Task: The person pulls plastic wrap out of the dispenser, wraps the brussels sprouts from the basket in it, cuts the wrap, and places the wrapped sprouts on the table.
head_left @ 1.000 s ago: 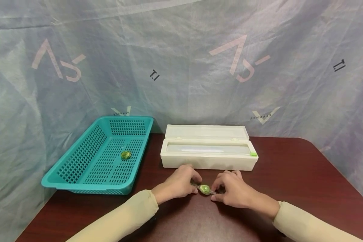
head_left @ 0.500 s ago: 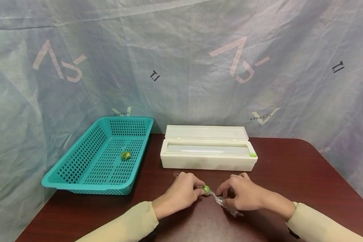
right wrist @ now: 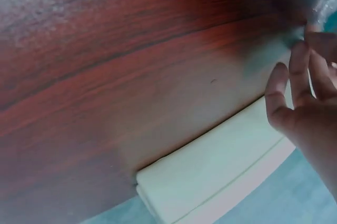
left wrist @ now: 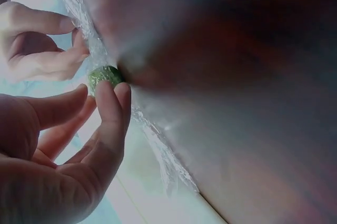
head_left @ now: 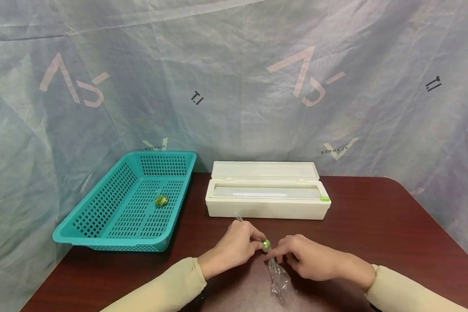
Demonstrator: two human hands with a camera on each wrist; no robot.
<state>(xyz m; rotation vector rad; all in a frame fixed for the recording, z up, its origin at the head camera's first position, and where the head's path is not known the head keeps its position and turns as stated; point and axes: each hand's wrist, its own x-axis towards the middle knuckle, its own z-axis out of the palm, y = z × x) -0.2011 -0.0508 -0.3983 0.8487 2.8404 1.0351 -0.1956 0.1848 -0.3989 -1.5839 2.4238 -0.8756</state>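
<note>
A small green Brussels sprout (head_left: 266, 245) wrapped in cling film is pinched between the thumb and fingers of my left hand (head_left: 238, 243), just over the table. Loose film sticks up behind that hand. On the other side of the sprout, a crumpled tail of cling film (head_left: 279, 279) trails toward the table's near side. My right hand (head_left: 310, 258) holds this tail close to the sprout, its index finger stretched toward it. In the left wrist view the sprout (left wrist: 105, 77) shows between the fingertips, with twisted film running out both ways. The right wrist view barely shows the film.
A teal plastic basket (head_left: 111, 242) stands at the left, with another wrapped sprout (head_left: 161, 200) inside. Behind the hands is a white cling film dispenser (head_left: 267, 210), its lid raised. A grey printed sheet (head_left: 234, 86) hangs behind the dark red table (head_left: 366, 216).
My right hand has shifted along the film tail and back near the sprout. The tail, earlier hidden, then pointing right, now trails toward the near side. My left hand has moved onto the sprout.
</note>
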